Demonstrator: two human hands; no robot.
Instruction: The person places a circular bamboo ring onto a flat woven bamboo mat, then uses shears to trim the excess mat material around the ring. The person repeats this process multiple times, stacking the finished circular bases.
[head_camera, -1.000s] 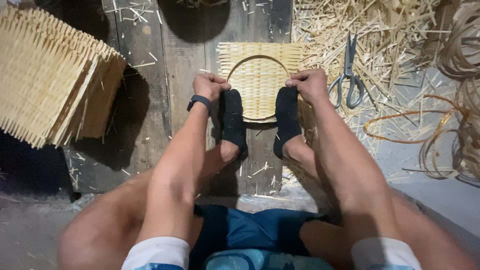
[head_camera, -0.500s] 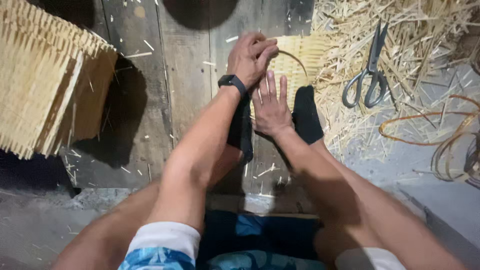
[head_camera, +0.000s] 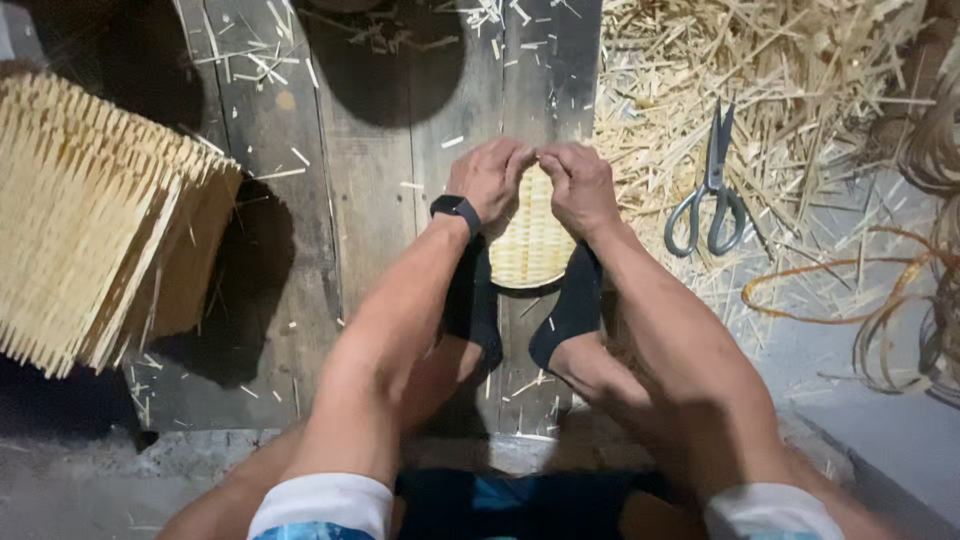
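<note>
A dark wooden plank floor (head_camera: 370, 200) fills the view, seen from above. At the left stands one large woven bamboo basket frame (head_camera: 95, 215), its upright splints unfinished and its left side cut off by the picture edge. A wide heap of pale bamboo shavings (head_camera: 800, 110) covers the upper right, and one pair of scissors (head_camera: 708, 190) lies on it. Loose coils of cane strip (head_camera: 890, 300) trail off the right edge. In the middle, one small woven bamboo piece (head_camera: 528, 250) lies on the planks, pinned by two feet in black socks (head_camera: 572, 305); its top is hidden under the hands. The left hand (head_camera: 488, 180), with a black watch at the wrist, and the right hand (head_camera: 580, 185) sit side by side, both fingers curled and pinching its upper rim. Half a second earlier the left hand alone gripped the piece while the right lay flat and open below it
</note>
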